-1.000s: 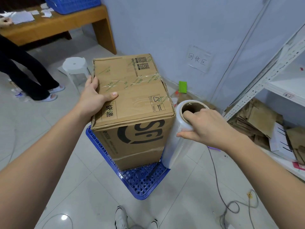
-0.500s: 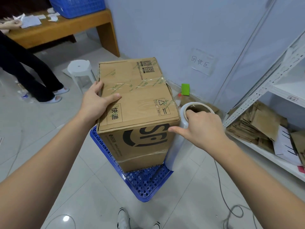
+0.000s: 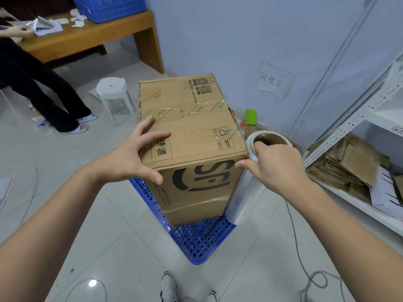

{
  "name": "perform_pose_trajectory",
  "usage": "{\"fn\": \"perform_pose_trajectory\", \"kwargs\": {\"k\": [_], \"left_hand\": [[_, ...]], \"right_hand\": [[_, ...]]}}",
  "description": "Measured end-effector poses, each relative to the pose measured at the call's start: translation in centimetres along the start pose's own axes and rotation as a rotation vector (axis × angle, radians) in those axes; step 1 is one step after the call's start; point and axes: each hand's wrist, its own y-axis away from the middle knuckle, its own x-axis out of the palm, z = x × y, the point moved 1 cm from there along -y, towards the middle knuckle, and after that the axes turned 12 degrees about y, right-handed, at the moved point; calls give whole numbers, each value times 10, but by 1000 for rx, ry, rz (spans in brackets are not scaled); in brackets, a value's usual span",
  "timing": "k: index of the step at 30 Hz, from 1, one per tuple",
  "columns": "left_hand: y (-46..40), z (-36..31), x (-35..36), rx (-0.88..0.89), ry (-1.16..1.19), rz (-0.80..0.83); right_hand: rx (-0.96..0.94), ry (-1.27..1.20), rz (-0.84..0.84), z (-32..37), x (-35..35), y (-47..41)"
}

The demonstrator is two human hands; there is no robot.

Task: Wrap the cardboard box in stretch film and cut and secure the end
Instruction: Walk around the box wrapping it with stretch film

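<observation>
A tall cardboard box (image 3: 196,131) with black lettering stands on a blue perforated plastic pallet (image 3: 196,243). My left hand (image 3: 130,158) grips the box's near left top corner, fingers on the top face and thumb on the front face. The stretch film roll (image 3: 244,199) stands upright against the box's near right edge. My right hand (image 3: 274,166) holds the roll at its top, fingers hooked into the cardboard core and thumb against the outside by the box's corner. A clear band of film crosses the lower front face.
A white stool (image 3: 113,92) stands behind the box on the left, with another person's legs (image 3: 43,92) farther left by a wooden bench (image 3: 93,38). A white metal shelf (image 3: 357,118) with flattened cardboard (image 3: 349,166) is on the right. A cable (image 3: 305,271) lies on the floor.
My left hand has slid from the top face down to the near left corner, with the thumb now on the front face. The roll has moved closer against the box's right edge.
</observation>
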Motion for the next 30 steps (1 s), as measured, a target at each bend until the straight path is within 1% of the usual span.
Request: {"fn": "perform_pose_trajectory", "kwargs": {"k": [2,7,12,16,18,21,25,27,29,30], "left_hand": [[-1,1,2,14,-48,-23],[-6,-2,14,46,-57,-138],[-10,-3,20,49,-41,-205],[-13,-5,22,46,-53,-272],[-15,-6,25,36,-48,-290],[-17,-6,32,30,-63,-297],[-15,-6,47,27,-71,-299],[-12,-3,50,32,-79,-304],[-9,1,49,34,-97,-298],[-7,3,48,34,-102,-296]], "right_hand": [[6,-8,-10,-1,0,-2],[33,-5,-17,-7,4,-9],[50,-30,-68,-16,8,-13],[44,6,-139,-21,5,-18],[30,21,-134,-25,2,-20],[9,27,-81,-33,4,-18],[10,-31,-108,-40,12,-5],[-23,-66,-106,-41,17,-1],[-115,-99,-97,-47,19,-1],[-164,-120,-66,-53,18,-1]]}}
